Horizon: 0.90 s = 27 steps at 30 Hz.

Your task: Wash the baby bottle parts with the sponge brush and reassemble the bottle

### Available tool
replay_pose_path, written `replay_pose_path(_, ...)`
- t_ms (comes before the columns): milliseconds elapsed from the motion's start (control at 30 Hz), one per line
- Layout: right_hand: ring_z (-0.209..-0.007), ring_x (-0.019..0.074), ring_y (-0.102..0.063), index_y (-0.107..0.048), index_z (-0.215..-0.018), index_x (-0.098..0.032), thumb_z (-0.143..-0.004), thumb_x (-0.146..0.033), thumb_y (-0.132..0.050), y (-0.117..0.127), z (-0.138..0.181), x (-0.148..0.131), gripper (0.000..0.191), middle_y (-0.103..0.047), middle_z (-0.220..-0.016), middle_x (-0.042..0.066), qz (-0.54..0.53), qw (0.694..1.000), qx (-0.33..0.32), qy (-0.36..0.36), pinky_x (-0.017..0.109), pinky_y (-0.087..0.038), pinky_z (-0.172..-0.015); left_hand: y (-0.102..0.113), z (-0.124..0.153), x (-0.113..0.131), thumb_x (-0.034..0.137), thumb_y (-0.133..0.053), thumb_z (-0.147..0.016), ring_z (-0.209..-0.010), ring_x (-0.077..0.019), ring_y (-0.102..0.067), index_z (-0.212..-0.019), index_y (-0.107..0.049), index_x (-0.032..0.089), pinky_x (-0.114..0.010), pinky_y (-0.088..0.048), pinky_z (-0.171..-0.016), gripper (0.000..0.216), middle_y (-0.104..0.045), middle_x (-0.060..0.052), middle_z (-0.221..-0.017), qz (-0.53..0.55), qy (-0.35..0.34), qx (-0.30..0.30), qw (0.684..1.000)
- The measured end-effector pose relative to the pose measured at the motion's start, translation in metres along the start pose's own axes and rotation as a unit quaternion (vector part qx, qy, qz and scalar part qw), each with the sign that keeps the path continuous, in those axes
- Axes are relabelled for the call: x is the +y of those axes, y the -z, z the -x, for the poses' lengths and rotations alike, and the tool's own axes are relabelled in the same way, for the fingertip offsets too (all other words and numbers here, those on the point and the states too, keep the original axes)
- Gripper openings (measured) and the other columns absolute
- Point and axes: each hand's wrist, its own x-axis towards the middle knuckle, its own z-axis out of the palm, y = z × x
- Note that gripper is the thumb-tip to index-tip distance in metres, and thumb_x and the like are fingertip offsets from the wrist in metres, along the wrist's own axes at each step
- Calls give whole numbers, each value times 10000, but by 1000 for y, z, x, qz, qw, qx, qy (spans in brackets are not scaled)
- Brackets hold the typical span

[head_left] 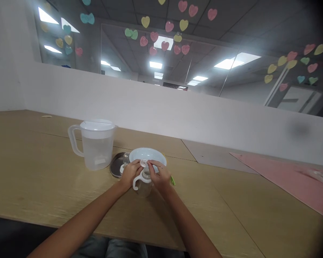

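Between the fingertips of both my hands is a small round translucent disc with a ringed centre. My left hand pinches it from the left, and my right hand pinches its right edge. Right below stands a clear bottle with a white collar and a curved white handle; its top is uncovered. My right hand partly covers the bottle. Behind my left hand, a dark metal tray carries a white ring-shaped part and a clear piece.
A lidded translucent pitcher holding clear liquid stands left of the tray. A pale blue-white bowl sits behind my hands. Something bright green lies beside my right hand. A pink sheet lies at the right; a white wall rises behind the table.
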Motion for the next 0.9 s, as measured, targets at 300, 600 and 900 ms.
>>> replay_pose_path(300, -709, 143, -674, -649, -904, -224, -850, -158, -520, 1, 1, -1, 155, -709, -770, 32, 2, 1000, -17, -4, 252, -557, -679, 0, 1, 0, 257, -430, -894, -900, -154, -618, -972, -677, 209, -253, -470, -795, 263, -662, -46, -1017, 30, 6, 9, 1000)
replay_pose_path(600, -665, 146, -615, -647, -716, -212, -807, -230, -581, 3, -8, -2, 114, -674, -672, 27, -22, 991, -60, -121, 267, -493, -639, -2, 1, 3, 284, -431, -895, -873, -156, -618, -920, -695, 200, -260, -471, -785, 278, -683, -54, -971, 96, 16, 32, 995)
replay_pose_path(900, -646, 144, -542, -654, -666, -208, -737, -301, -643, 2, -14, 4, 118, -659, -672, 12, -78, 958, -137, -238, 265, -457, -627, -3, 0, 3, 276, -447, -885, -832, -158, -611, -851, -713, 198, -262, -458, -755, 279, -683, -57, -911, 98, 26, 31, 994)
